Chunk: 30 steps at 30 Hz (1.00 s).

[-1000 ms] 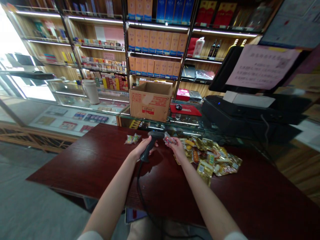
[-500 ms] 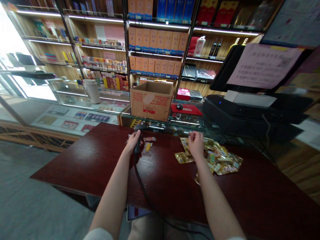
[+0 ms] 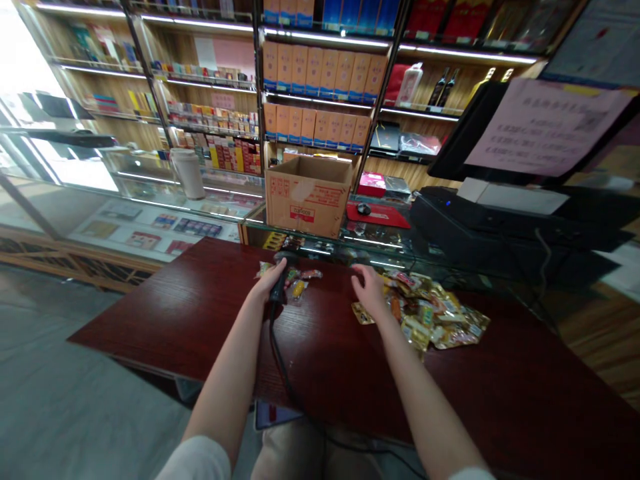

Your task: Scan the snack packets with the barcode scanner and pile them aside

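Observation:
My left hand [image 3: 264, 283] is wrapped round the handle of a black corded barcode scanner [image 3: 278, 291], held upright over the table. Its cable runs down toward my lap. Small clear-wrapped snack packets [image 3: 299, 289] lie just right of the scanner, one with yellow contents, and a few more show behind my left hand. My right hand [image 3: 369, 290] is open, thumb and fingers apart, with nothing visible in it. It is at the left edge of a heap of gold snack packets [image 3: 445, 313], which my wrist partly covers.
A dark red wooden table [image 3: 200, 307] spans the front. Behind it, an open cardboard box [image 3: 307, 200] stands on a glass counter, near a mouse [image 3: 363, 209] on a red mat. A monitor [image 3: 470, 133] with a paper sheet is at right, a white cup [image 3: 189, 175] at left.
My right hand has moved left off the packet heap and its fingers have spread. A reddish packet now shows atop the heap. My left hand still grips the scanner; the view has shifted slightly.

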Motion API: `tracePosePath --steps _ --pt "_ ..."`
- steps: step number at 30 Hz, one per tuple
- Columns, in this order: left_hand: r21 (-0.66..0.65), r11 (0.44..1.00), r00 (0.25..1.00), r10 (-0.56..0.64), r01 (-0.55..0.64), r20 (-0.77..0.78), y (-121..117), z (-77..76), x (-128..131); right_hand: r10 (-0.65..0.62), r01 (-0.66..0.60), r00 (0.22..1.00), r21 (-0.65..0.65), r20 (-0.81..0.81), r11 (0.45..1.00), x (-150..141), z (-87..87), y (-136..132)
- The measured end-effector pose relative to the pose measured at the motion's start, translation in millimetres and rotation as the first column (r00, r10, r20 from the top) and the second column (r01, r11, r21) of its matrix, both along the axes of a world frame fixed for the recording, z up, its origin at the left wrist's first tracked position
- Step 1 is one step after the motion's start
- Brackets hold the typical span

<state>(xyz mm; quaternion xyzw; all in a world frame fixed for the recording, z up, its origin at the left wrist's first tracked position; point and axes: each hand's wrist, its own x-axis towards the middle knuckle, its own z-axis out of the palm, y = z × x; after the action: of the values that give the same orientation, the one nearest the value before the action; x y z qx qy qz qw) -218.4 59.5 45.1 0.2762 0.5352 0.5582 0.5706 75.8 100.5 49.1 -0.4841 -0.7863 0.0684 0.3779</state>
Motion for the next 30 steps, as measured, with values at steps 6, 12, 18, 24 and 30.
tracePosePath --steps 6,12,18,24,30 --pt "-0.042 0.99 0.99 -0.131 0.133 0.044 -11.3 13.9 14.6 0.305 -0.243 0.905 -0.229 0.296 0.943 -74.3 -25.2 -39.5" --pt "0.089 0.995 0.983 -0.065 0.05 0.173 -17.0 25.3 -4.3 0.21 -0.157 0.933 -0.194 0.292 0.968 -51.0 -25.4 -29.7" --pt "0.113 0.986 0.972 -0.144 0.124 0.187 -13.3 19.3 0.2 0.115 -0.243 0.936 -0.375 -0.332 0.895 -13.6 -25.3 5.6" --pt "0.117 0.963 0.963 -0.255 0.244 0.09 -17.4 20.9 23.0 0.19 -0.403 0.877 -0.46 -0.442 0.791 -6.2 -19.6 2.3" --pt "0.123 0.965 0.968 -0.24 0.23 0.068 -18.4 20.6 24.3 0.388 -0.274 0.905 -0.456 0.177 0.847 -12.1 -11.3 -16.9"
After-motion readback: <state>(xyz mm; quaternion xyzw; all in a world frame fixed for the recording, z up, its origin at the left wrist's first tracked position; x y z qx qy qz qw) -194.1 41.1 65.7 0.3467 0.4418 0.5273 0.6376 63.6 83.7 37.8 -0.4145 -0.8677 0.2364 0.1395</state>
